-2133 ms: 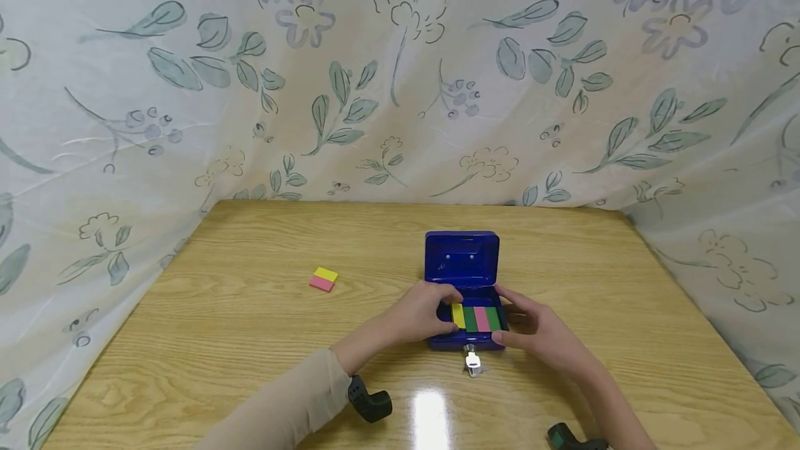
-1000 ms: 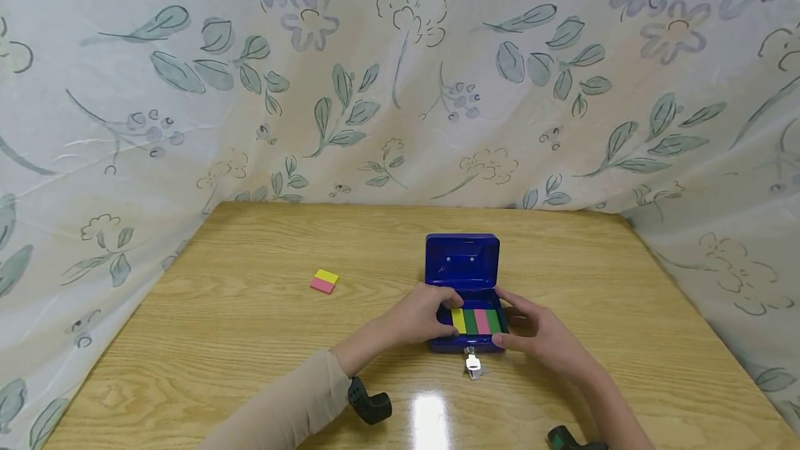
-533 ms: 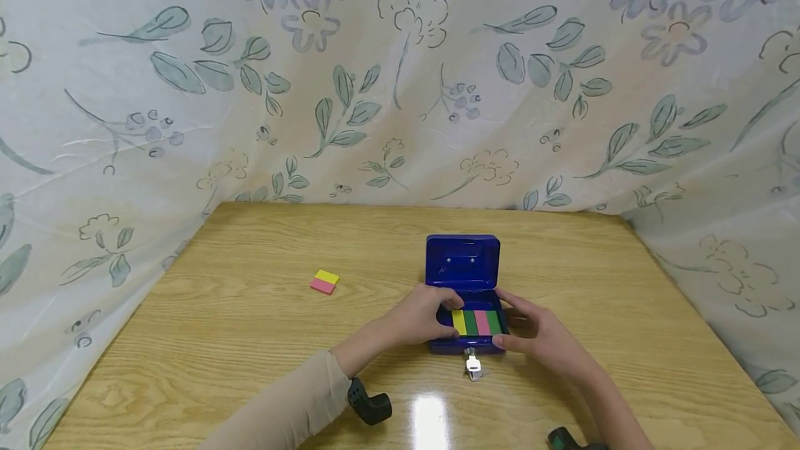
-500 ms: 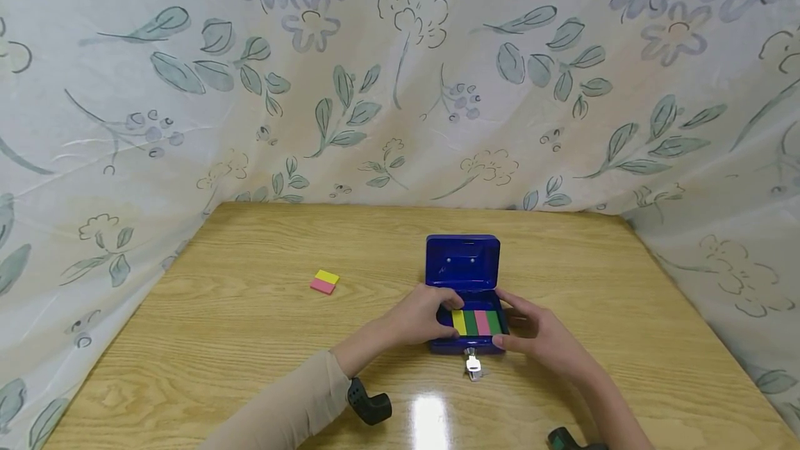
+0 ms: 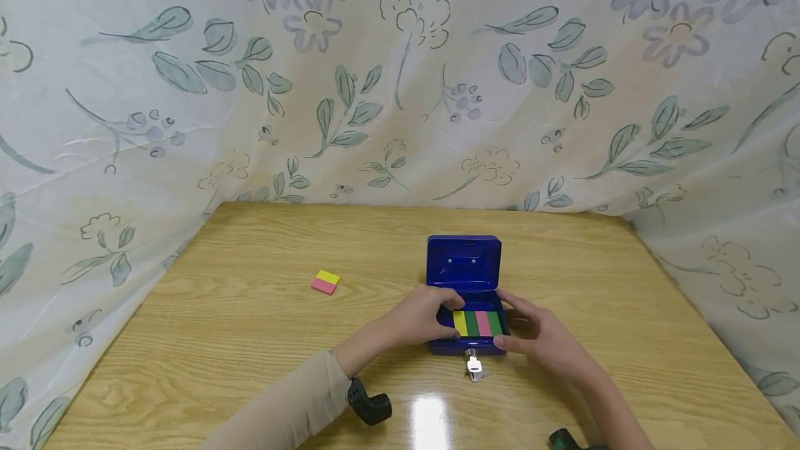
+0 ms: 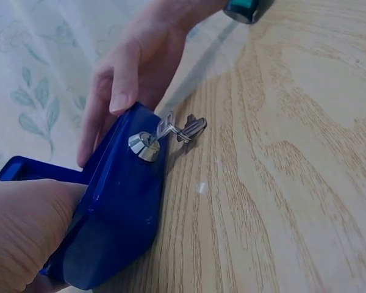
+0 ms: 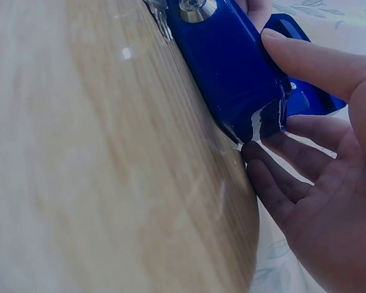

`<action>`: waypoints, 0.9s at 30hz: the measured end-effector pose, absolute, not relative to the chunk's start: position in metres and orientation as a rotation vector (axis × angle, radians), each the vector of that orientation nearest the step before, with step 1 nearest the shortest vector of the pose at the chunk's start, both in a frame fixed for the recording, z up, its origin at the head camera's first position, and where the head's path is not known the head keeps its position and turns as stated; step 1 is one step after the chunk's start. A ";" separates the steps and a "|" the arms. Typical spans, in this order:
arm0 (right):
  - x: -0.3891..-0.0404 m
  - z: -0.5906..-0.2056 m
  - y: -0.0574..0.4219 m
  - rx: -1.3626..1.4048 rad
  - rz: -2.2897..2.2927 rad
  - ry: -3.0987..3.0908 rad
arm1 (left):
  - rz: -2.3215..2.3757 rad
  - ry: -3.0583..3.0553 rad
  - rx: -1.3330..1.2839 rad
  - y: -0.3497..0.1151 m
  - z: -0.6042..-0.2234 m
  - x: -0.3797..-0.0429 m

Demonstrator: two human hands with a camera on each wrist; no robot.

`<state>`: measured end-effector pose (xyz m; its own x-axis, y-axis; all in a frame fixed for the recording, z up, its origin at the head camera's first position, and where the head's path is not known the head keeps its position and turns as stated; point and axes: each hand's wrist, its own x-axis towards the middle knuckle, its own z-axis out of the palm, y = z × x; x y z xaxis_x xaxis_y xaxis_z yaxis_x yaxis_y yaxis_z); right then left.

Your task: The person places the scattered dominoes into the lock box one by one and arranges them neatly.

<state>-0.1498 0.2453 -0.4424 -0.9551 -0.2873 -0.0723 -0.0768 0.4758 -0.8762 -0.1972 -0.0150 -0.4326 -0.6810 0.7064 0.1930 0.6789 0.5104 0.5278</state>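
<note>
A blue cash box (image 5: 464, 261) stands with its lid raised, and a key (image 5: 474, 365) hangs from its front lock. Inside lie a yellow block (image 5: 460, 323), a pink block (image 5: 482, 323) and two green blocks, side by side. My left hand (image 5: 427, 314) reaches over the box's left side, thumb and fingers bent around the ends of the yellow block. In the left wrist view its fingertips are hidden behind the box wall. My right hand (image 5: 542, 335) grips the box's right side, with the thumb (image 7: 317, 58) on the front corner's rim and fingers along the side.
Yellow and pink blocks (image 5: 324, 286) lie together on the wooden table (image 5: 250, 339), left of the box. Floral cloth (image 5: 400, 89) hangs behind the table's far edge and at both sides. A black wrist device (image 5: 370, 403) sits below the left sleeve.
Both hands keep their places at the box, and the blocks stay in their row. Only the head view has shifted very slightly.
</note>
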 end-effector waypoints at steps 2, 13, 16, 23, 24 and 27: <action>-0.150 -0.443 0.245 -0.321 -1.479 2.513 | 0.907 2.689 1.238 -0.016 -0.433 -0.197; -0.149 -0.442 0.246 -0.335 -1.488 2.517 | 0.985 2.676 1.196 -0.026 -0.427 -0.194; -0.149 -0.442 0.246 -0.333 -1.479 2.526 | 1.033 2.669 1.181 -0.031 -0.426 -0.193; -0.149 -0.441 0.244 -0.309 -1.475 2.522 | 1.141 2.682 1.150 -0.046 -0.423 -0.189; -0.149 -0.441 0.244 -0.307 -1.474 2.523 | 1.161 2.683 1.144 -0.049 -0.423 -0.188; -0.149 -0.440 0.244 -0.312 -1.476 2.525 | 1.235 2.675 1.119 -0.056 -0.423 -0.186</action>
